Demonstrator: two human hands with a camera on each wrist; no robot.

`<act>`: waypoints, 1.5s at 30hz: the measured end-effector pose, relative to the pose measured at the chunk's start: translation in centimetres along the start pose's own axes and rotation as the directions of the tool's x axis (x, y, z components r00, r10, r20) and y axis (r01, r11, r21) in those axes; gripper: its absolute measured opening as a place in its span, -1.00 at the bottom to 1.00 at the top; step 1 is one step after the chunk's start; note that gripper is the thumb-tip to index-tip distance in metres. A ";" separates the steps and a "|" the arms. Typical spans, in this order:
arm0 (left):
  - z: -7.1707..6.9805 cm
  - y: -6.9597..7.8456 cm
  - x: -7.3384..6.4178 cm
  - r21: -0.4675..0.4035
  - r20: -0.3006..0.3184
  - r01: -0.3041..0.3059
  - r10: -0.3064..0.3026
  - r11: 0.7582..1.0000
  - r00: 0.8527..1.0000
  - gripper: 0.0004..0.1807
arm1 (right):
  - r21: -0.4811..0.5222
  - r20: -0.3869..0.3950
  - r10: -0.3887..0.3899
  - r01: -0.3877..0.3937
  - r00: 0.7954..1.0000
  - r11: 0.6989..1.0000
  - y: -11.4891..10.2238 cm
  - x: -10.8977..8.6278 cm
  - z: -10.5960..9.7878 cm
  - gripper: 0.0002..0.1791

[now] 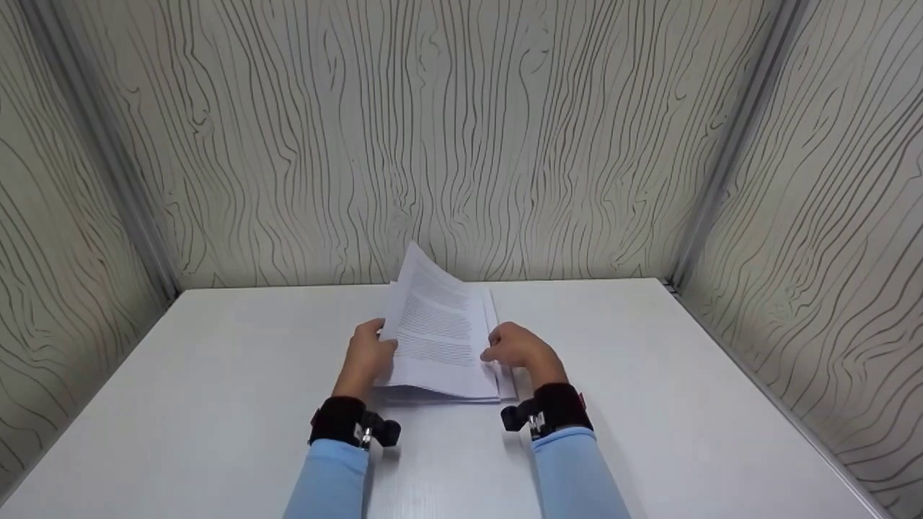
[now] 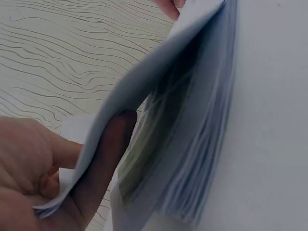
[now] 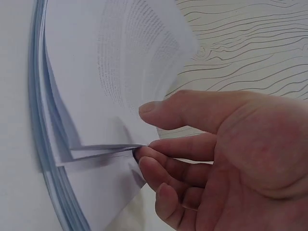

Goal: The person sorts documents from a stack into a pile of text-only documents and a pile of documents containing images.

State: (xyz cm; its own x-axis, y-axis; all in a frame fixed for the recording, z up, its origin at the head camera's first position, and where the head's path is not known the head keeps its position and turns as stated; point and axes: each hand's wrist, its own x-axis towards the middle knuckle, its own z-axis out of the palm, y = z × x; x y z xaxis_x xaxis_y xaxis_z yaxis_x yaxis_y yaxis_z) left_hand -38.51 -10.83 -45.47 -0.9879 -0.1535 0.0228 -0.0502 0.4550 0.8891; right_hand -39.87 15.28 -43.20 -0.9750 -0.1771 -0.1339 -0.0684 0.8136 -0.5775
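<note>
A stack of paper sheets (image 1: 507, 386) lies on the table, its upper printed sheets (image 1: 433, 317) lifted and bowed, one far corner standing up. My left hand (image 1: 368, 355) grips these upper sheets at their left edge, thumb on one side and fingers tucked underneath. In the left wrist view a gap parts the lifted sheets from the thick pile (image 2: 192, 183), where a page with a dark greenish print (image 2: 156, 144) shows. At the right edge, my right hand (image 1: 520, 349) holds the sheets with curled fingers (image 3: 168, 166) against their edge and the thumb over the top page.
The white table (image 1: 238, 375) extends to both sides of the paper. Behind it stands a wall panel (image 1: 404, 144) with a wood-grain line pattern, joined to similar side panels (image 1: 829, 216). Both wrists wear dark straps with small cameras (image 1: 387, 432).
</note>
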 end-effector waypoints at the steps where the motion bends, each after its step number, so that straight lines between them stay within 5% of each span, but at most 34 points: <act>1: -0.1 0.0 0.0 -0.036 0.003 0.003 -0.002 0.999 1.000 -0.48 | 0.006 -0.008 -0.006 0.006 1.000 1.000 0.0 0.0 0.0 -0.44; 9: -1.8 0.0 0.2 -0.178 0.042 -0.008 0.016 0.984 0.999 -0.52 | 0.140 -0.032 -0.016 0.020 0.999 0.990 -0.8 0.1 -0.5 -0.38; 17: -4.7 0.5 -0.1 -0.187 0.017 -0.005 0.008 0.982 1.000 -0.48 | 0.394 0.053 -0.104 0.075 0.993 0.916 -3.1 -1.0 -1.3 -0.26; 25: -8.5 1.0 -0.6 -0.196 -0.022 0.013 -0.018 0.981 1.000 -0.43 | 0.409 0.017 -0.246 0.217 0.969 0.886 -6.6 -1.9 -0.5 -0.17; 35: -14.3 -1.5 -2.0 -0.164 0.021 0.105 -0.103 0.981 0.994 -0.35 | 0.459 0.150 -0.214 0.124 0.965 0.880 -9.9 -2.4 3.4 -0.31; 45: -15.3 -2.4 -2.0 -0.213 -0.048 0.124 -0.137 0.969 0.989 -0.27 | 0.537 0.062 -0.180 0.120 0.982 0.835 -11.2 -2.0 5.4 -0.55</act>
State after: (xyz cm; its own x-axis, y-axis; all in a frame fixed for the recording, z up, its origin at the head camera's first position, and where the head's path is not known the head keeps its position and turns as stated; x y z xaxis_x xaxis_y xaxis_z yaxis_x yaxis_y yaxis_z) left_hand -34.20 -25.01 -40.68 -0.9634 -0.2566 -0.0774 -0.1398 0.2347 0.9620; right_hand -36.06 3.58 -40.83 -0.9316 -0.3551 -0.0773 -0.0605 0.3612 -0.9305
